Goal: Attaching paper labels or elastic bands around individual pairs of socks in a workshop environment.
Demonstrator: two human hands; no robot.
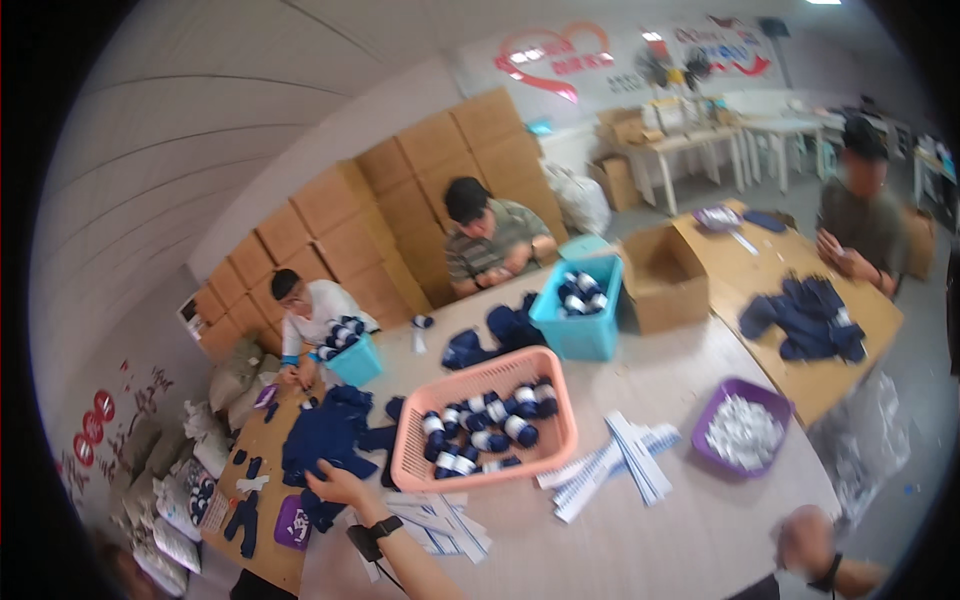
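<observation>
Hanging half-spread beside navy fabric [325, 438], the left hand [340, 486] holds nothing visible. The right hand [808, 540] is blurred near the desk [640, 545]; I cannot tell its grip.

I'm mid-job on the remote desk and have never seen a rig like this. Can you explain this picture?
There's no machine: these are a person's bare hands. The one picture comes from a wide fisheye camera on that person's head, looking down, so straight edges bend near the rim.

The left hand is at a pile of dark blue cloth; I can't tell whether its grip holds any. The right hand, at lower right, is too blurred to show anything held.

On the pale table are a pink basket of dark blue bundles with white bands, a purple tray of small white pieces, and white strips.
</observation>
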